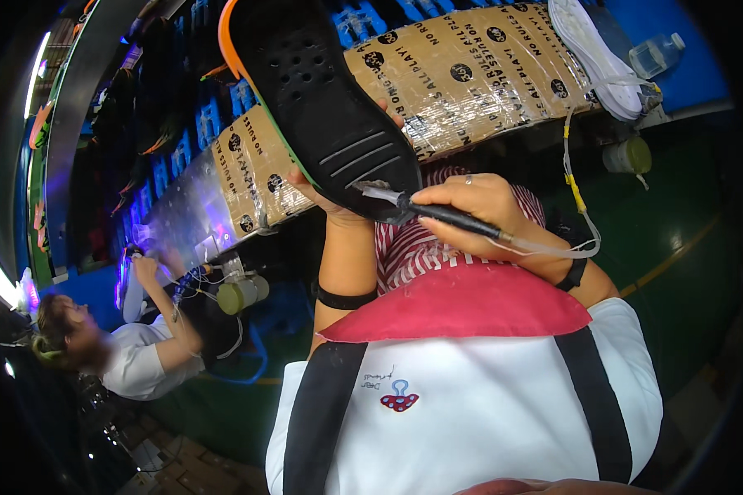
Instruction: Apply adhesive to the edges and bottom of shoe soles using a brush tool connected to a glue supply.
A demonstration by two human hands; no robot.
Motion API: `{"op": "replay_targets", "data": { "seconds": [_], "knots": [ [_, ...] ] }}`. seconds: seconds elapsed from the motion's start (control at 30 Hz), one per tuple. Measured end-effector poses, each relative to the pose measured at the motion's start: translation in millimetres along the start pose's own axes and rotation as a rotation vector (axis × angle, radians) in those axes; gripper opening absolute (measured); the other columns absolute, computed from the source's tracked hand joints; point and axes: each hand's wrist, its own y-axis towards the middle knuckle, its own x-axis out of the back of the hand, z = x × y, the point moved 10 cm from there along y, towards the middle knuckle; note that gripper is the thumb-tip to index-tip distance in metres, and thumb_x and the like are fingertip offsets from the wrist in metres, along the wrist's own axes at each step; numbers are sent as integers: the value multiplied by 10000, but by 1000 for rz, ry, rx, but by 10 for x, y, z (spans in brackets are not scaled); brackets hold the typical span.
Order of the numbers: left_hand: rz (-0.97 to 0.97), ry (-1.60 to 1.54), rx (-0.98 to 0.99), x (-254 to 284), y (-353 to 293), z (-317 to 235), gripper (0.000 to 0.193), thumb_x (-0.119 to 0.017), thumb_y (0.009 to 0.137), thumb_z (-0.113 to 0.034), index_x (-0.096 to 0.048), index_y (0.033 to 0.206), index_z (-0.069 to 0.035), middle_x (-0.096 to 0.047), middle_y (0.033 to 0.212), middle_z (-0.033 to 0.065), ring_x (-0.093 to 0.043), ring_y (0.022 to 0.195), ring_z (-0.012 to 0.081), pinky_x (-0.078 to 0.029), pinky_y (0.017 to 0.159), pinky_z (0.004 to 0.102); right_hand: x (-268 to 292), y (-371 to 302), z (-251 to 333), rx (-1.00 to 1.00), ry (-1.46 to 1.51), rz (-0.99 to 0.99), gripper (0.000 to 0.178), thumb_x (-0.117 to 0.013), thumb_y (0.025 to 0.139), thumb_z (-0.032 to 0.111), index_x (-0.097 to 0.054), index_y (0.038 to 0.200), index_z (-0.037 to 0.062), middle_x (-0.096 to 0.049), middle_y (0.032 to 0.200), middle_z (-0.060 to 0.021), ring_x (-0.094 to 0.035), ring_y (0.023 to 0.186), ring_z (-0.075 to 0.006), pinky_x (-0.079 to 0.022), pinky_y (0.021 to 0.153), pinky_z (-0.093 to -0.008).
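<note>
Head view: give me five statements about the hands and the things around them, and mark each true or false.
1. The left hand holds the black sole. True.
2. The right hand is empty. False: it grips a black-handled brush.
3. A pale tube runs from the brush's rear end. True.
4. The white sole lies left of the black sole. False: it lies to the right.
5. The co-worker wears a white top. True.
</note>
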Motion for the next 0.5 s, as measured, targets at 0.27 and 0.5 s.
{"op": "replay_targets", "data": {
  "seconds": [0.27, 0.5],
  "knots": [
    [-97, 22, 15, 39, -56, -13, 1060, -648, 639, -635, -196, 1353, 5, -325, 1304, 270, -403, 1152, 421, -440, 882, 543, -195, -27, -161, -179, 329, 248, 229, -701, 687, 65, -652, 903, 6, -639, 704, -113, -618, 586, -168, -457, 523, -252],
    [-45, 3, 82, 53, -22, -22, 1071, -630, 643, -657, -190, 1359, 6, -292, 1326, 295, -402, 1152, 443, -438, 880, 556, -191, -48, -163, -100, 241, 214, 235, -704, 719, 87, -659, 944, 36, -581, 671, -94, -559, 580, -178, -415, 521, -277]
  ]
}}
